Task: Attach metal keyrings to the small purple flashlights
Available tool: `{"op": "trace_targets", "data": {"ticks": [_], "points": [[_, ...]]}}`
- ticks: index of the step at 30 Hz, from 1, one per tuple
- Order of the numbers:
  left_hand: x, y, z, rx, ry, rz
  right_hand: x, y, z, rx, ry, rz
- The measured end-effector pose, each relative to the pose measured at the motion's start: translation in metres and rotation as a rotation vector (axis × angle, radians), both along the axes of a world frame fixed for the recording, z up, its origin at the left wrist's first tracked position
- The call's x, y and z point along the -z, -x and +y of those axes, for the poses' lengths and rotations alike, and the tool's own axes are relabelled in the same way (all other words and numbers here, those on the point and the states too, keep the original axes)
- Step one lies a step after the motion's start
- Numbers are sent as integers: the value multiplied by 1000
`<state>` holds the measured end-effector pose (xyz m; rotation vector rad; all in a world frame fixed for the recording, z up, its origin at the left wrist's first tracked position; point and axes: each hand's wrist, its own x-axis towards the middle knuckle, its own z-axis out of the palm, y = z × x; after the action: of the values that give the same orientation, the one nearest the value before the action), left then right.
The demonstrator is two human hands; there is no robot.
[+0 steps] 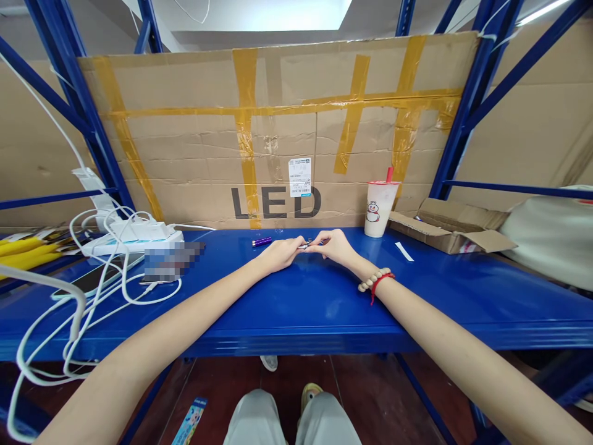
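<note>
My left hand (280,254) and my right hand (337,246) meet above the blue shelf, their fingertips close together. Between them is a small, thin silvery piece (304,246), pinched from both sides. Fingers cover most of it, and its kind is too small to make out. Just left of my left hand, a short purple tube with silvery bands (262,242) lies on the shelf. A beaded bracelet (370,282) and a red string are around my right wrist.
A drink cup with a red straw (380,210) stands behind my right hand, beside an open cardboard box (447,225) and a white strip (404,251). White cables (125,272), a power strip (134,233) and a phone (97,275) occupy the left. Taped cardboard (194,148) backs the blue shelf (278,309).
</note>
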<state>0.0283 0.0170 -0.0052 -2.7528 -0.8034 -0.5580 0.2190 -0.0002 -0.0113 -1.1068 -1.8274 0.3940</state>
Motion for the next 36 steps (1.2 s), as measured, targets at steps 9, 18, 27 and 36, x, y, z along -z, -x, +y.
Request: {"op": "trace_targets", "data": {"ticks": [9,18,27,36], "points": [[-2,0,-3,-20,60,-38,0,2,1,37,-15,9],[-3,0,-4,-49,76,-41,-10,8,-9,-49,58,87],[-2,0,-1,-35,69,-61,-11,7,-11,-61,141,126],[-1,-1,-3,-50,43,-42,-7,5,-6,-65,115,76]]}}
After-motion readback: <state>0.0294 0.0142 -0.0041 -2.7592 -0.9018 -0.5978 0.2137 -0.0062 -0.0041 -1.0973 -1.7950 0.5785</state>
